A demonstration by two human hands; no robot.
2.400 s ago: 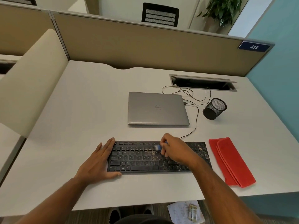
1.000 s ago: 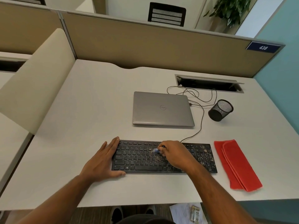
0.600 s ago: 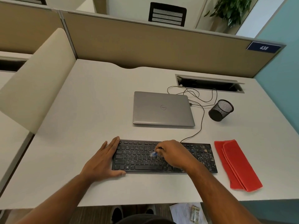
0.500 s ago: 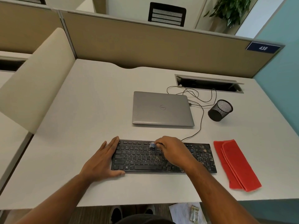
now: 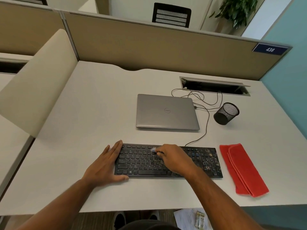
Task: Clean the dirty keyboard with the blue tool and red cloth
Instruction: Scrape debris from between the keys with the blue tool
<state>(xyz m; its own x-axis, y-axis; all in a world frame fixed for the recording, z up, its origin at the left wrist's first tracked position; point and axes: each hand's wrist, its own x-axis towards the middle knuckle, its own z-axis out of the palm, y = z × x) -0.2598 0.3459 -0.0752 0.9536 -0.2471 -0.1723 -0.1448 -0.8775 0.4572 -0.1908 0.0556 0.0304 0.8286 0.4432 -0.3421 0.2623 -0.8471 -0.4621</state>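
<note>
The flat black keyboard (image 5: 167, 161) lay near the bench's (image 5: 83, 113) front edge, its right-hand keys speckled with pale crumbs, the left keys cleaner. The left hand (image 5: 106, 165) rested flat, fingers straight, against its left end. The right hand (image 5: 174, 159) pinched the small blue tool (image 5: 153, 149), blurred, over the upper key rows. The folded red cloth (image 5: 241, 169) lay beside the keyboard's right end.

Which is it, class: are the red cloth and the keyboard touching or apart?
Apart. The head view shows a strip of bare desk between the keyboard right edge and the red cloth.
</note>
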